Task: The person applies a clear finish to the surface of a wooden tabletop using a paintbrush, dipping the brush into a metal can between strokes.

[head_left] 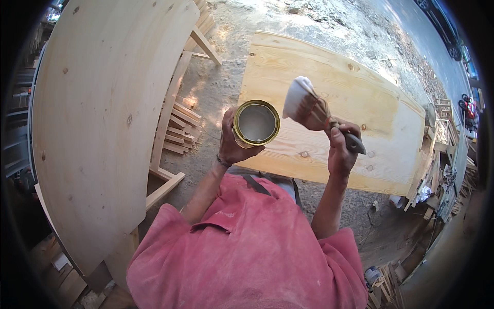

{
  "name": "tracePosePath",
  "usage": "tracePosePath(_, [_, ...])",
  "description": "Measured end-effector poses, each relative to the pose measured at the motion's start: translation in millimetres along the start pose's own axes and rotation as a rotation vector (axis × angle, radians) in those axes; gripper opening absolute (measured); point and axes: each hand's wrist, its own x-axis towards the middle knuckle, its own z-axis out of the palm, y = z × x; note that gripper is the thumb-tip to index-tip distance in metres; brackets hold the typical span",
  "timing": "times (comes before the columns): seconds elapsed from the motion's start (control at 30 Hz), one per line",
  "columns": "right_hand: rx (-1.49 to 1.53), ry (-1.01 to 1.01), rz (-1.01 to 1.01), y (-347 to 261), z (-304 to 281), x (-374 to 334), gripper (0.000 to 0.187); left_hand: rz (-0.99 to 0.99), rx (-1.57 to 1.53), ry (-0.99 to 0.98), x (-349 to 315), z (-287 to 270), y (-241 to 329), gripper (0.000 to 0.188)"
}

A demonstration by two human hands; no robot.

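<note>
My left hand (230, 142) is wrapped round an open metal can (256, 122) with a gold rim. Pale, milky liquid fills part of it. In my right hand (342, 149) is a wide paintbrush (314, 110), gripped by its dark handle. White liquid coats the bristle tips, which point up and left, apart from the can. Beneath the brush lies a large pale wooden board (329, 77) with knots. Much of its surface looks yellower and wetter; a paler patch shows toward its right and near part.
Another big wooden panel (103, 103) stands along my left on a timber frame (172, 110). Cut wood strips (181, 126) are stacked on the ground beside it. Scrap wood (437, 175) piles up at the right. A dark car (442, 26) is parked at the far right.
</note>
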Motion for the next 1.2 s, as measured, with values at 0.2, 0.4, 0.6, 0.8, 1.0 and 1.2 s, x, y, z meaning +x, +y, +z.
tracePosePath(0.2, [-0.24, -0.449, -0.065, -21.2, 32.0, -17.5, 0.017, 0.056, -0.334, 0.033, -8.5, 3.4, -6.0, 0.137])
tracePosePath(0.4, [-0.536, -0.478, -0.014, -34.5, 55.0, -14.1, 0.007, 0.181, -0.408, -0.019, -8.2, -2.0, -3.2, 0.137])
tracePosePath(0.6, [-0.833, -0.606, 0.245, -49.4, 83.6, 0.0, 0.015, 0.203, -0.377, -0.036, -12.4, -12.2, 21.4, 0.127])
tracePosePath(0.8, [-1.209, -0.596, -0.026, -19.1, 103.2, -35.6, 0.014, 0.197, -0.567, 0.012, -20.8, 6.5, 21.3, 0.123])
tracePosePath(1.0, [-1.177, -0.551, -0.231, -11.2, 98.4, -41.6, 0.012, 0.201, -0.482, 0.022, -20.0, -0.5, 20.5, 0.12])
tracePosePath(1.2, [-0.783, -0.37, -0.096, -16.5, 74.2, -38.6, 0.011, 0.186, -0.42, 0.04, -17.3, -5.0, 13.3, 0.121])
